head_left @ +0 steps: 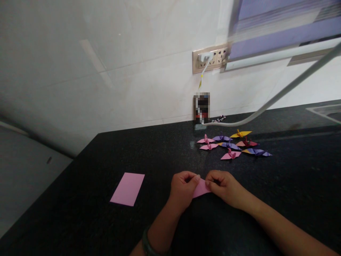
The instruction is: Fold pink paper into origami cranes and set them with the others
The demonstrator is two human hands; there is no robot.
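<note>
A folded piece of pink paper [200, 189] is stretched between both hands, low over the dark countertop. My left hand [182, 188] pinches its left side between thumb and curled fingers. On the opposite side, my right hand [225, 186] grips the paper's upper right edge with thumb and forefinger. The fingers cover parts of the paper, so its full shape is hidden. To the left lies a flat pink sheet or stack of sheets [128, 189]. Beyond my right hand sit several folded paper cranes, among them a pink crane [231, 155] and a yellow crane [241, 134].
The black countertop [165, 153] meets a pale tiled wall [133, 71]. A phone-like object with a blurred screen [201, 106] leans there, below a wall socket [210, 58] with a white plug. A thick pale cable [266, 105] crosses at right. A sink edge [319, 108] shows far right.
</note>
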